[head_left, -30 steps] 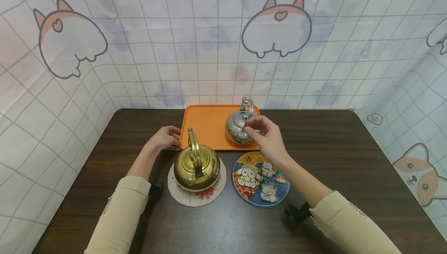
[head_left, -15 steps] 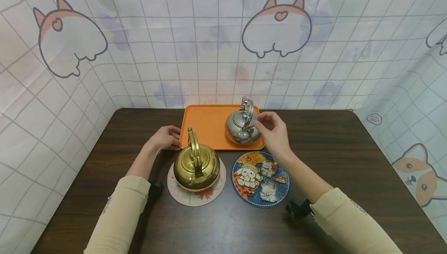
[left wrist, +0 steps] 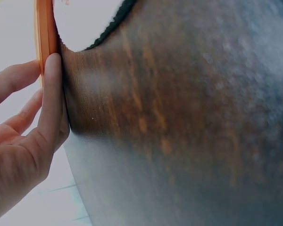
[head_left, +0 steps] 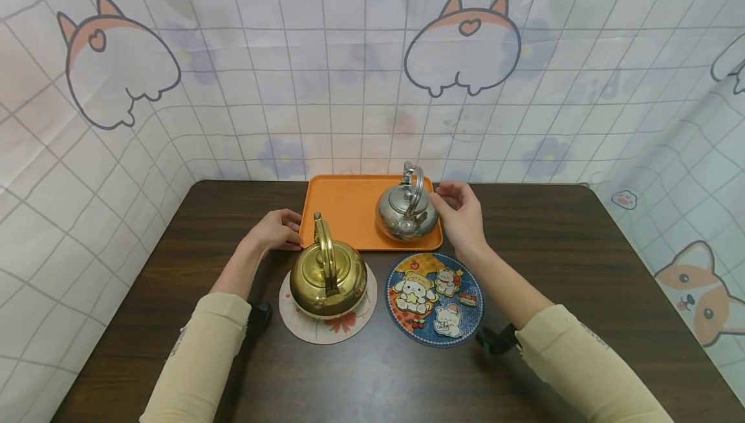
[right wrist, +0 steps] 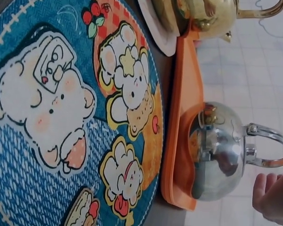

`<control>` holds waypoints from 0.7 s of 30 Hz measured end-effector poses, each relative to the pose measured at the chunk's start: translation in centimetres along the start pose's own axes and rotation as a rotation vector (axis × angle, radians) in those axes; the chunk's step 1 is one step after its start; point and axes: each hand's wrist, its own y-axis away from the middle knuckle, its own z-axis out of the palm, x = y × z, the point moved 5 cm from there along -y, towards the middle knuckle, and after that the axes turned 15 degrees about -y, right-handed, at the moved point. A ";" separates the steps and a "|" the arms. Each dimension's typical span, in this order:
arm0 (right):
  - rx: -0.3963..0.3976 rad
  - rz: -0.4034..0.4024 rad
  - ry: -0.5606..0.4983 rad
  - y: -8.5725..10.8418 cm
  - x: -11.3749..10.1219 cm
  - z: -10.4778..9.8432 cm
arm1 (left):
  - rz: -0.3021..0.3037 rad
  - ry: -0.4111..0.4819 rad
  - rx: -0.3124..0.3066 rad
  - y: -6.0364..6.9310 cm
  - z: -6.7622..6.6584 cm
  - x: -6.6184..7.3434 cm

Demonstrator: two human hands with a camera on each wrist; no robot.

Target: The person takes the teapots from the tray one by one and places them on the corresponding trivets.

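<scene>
My left hand (head_left: 276,230) is at the left edge of the orange tray (head_left: 337,213), its fingertips touching the rim. In the left wrist view those fingers (left wrist: 51,94) lie fairly straight against the tray's side. A shiny steel kettle (head_left: 401,216) with a raised handle stands upright on the tray's right half. Just right of that kettle is my right hand (head_left: 462,219), fingers loosely bent and nothing held. Whether its fingertips touch the kettle, I cannot tell. A gold kettle (head_left: 323,281) stands in front of the tray on a round pale floral mat (head_left: 343,326).
Right of the gold kettle lies a round blue mat (head_left: 433,332) with cartoon animals. Everything stands on a dark wooden table (head_left: 541,242). A white grid-patterned cloth (head_left: 349,86) hangs behind the table and at both sides.
My right hand has moved right and slightly back, from beside the steel kettle's handle to the kettle's right side. Left hand, tray and both kettles stay in place.
</scene>
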 end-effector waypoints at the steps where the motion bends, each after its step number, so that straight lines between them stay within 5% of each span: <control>1: -0.009 0.008 0.002 -0.1 0.0 0.0 | 0.000 0.002 0.000 0.0 0.0 0.0; 9: -0.115 0.078 -0.025 -0.4 0.3 0.9 | 0.009 -0.006 0.005 0.0 0.0 0.0; 21: -0.160 0.108 -0.004 -0.9 0.7 2.1 | 0.021 -0.006 0.009 -0.1 0.0 -0.2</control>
